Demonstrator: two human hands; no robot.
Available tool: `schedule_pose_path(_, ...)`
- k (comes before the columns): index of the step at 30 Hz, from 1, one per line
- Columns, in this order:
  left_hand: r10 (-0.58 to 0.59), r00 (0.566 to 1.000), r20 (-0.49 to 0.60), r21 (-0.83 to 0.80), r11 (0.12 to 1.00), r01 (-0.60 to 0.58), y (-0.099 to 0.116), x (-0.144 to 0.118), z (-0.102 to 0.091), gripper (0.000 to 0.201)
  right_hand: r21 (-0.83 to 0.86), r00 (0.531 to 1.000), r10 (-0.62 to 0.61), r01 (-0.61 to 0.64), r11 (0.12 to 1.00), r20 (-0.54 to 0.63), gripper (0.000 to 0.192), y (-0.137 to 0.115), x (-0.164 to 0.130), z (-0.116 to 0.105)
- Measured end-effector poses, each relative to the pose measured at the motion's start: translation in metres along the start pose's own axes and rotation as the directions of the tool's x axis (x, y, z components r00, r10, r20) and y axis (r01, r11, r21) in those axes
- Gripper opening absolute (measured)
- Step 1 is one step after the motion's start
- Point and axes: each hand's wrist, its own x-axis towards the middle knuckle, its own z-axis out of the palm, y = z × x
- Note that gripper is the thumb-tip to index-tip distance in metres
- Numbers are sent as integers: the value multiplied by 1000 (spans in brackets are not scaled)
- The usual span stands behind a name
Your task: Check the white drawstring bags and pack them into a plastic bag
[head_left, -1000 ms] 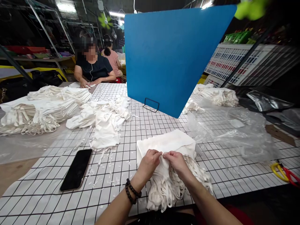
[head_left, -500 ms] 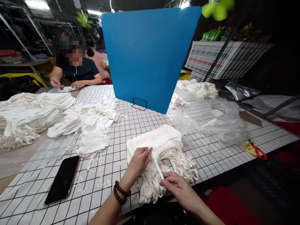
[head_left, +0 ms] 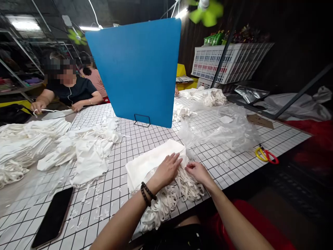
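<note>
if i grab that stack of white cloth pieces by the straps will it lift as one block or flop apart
Probably flop: the stack of white cloth pieces looks soft, and its straps hang loose off the table edge. Likely light. Layers may slide apart, held only by the left hand.

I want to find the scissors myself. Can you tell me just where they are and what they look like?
Start at the big blue board standing on the checked table, then look along to the crumpled clear plastic on its right. Just past that plastic, close to the table's near right edge, lie the scissors. They are the only brightly coloured thing there: one handle yellow, the other red, among white cloth.
</note>
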Motion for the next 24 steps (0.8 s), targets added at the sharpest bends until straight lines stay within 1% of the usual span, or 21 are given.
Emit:
schedule_pose_path(2,13,998,59,-3,1000,-13,5,10,13,50,10,1000,-13,13,1000,-11,31,2,-1,-1)
schedule_pose_path(4,-7,997,80,0,1000,7,7,12,23,48,-23,998,-64,64,998,-29,33,2,-3,-2)
schedule_pose_path(6,-30,996,85,9,1000,30,9,11,28,47,-101,992,-118,113,988,-53,24,0,-5,-3)
schedule_pose_path(7,-35,995,89,14,999,34,9,11,29,46,-140,990,-128,118,983,-64,19,-2,-5,-3)
schedule_pose_path(10,-33,995,91,31,999,31,11,9,31,43,-174,993,-84,70,982,-78,10,-6,-6,-4)
schedule_pose_path(12,-35,997,70,46,998,32,13,9,32,41,-155,995,-61,48,987,-80,8,-7,-7,-5)
schedule_pose_path(13,-42,998,52,55,998,39,14,10,33,39,-160,993,-69,54,986,-91,8,-7,-9,-6)
schedule_pose_path(15,-70,997,10,79,995,69,17,13,36,36,-212,983,-128,97,972,-134,11,-7,-15,-9)
schedule_pose_path(18,-134,990,-53,110,984,140,23,20,42,32,-337,944,-260,182,924,-203,18,-7,-30,-16)
schedule_pose_path(20,-169,982,-86,129,975,179,27,24,47,30,-376,924,-307,208,903,-226,23,-8,-43,-23)
schedule_pose_path(22,-189,976,-111,151,967,205,29,27,50,27,-364,920,-324,231,902,-221,25,-7,-57,-32)
schedule_pose_path(24,-200,971,-127,169,961,220,30,29,52,25,-284,934,-303,242,928,-192,23,-4,-69,-43)
